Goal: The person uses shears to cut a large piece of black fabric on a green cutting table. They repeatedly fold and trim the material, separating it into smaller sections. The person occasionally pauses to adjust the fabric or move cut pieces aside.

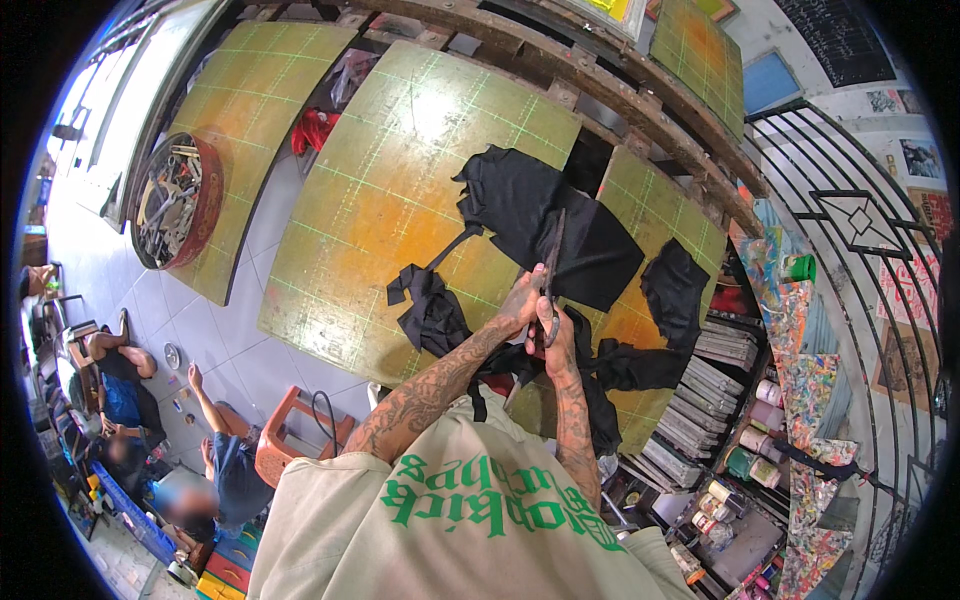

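Note:
My right hand [556,330] is closed on long dark scissors [555,247], their blades pointing away from me over a broad piece of black fabric [605,250]. Just left of the scissors, my left hand [523,298] has its fingers pressed together at the lower edge of that fabric, close against the scissors; its fingertips are partly hidden. A crumpled black piece [425,310] lies to the left, joined to a narrow strip. More black cloth [670,295] lies to the right. All rest on yellow-green gridded boards [340,225].
A round tub of tools [175,200] sits on the left board. An orange plastic stool [285,438] stands below. Two people [230,470] [125,375] are low on the tiled floor at left. At right are stacked frames [700,395], paint jars [760,440] and a metal railing [862,230].

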`<state>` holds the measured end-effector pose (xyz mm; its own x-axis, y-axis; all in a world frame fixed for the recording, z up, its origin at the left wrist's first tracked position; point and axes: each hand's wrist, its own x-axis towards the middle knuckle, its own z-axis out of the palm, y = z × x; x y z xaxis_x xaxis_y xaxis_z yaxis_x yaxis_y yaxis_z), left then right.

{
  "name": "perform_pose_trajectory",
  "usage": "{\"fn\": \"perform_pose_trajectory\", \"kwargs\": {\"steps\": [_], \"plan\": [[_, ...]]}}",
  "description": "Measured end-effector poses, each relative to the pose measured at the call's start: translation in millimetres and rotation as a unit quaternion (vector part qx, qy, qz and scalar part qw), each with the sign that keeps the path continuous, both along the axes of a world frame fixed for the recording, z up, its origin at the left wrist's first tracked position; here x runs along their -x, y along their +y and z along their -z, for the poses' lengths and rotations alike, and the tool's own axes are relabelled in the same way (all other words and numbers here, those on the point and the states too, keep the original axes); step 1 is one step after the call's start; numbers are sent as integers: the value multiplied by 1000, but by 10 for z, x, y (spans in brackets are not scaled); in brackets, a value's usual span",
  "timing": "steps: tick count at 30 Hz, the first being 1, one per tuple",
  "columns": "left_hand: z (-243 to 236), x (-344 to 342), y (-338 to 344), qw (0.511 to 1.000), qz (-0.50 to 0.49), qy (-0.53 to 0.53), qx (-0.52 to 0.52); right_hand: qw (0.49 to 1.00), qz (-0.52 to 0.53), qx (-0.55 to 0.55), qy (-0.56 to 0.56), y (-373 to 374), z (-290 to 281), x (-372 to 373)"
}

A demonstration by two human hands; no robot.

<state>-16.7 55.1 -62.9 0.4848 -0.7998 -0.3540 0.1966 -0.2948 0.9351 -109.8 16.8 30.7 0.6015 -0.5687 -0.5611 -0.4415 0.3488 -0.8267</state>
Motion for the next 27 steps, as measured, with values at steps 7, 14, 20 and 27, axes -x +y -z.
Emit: {"fn": "perform_pose_trajectory", "kwargs": {"steps": [7, 14, 20, 27], "plan": [[-39, -35, -26, 990, -45, 129, -20, 997, -38, -41, 49, -112, 44, 70], [-253, -7, 0, 975, -79, 208, -4, 992, -70, -30, 102, -287, 159, 78], [-46, 42, -44, 971, -90, 224, 9, 998, -46, -25, 40, -281, 307, 73], [-357, -34, 37, 974, -64, 217, 8, 982, -86, 100, 134, -307, 256, 66]]}}
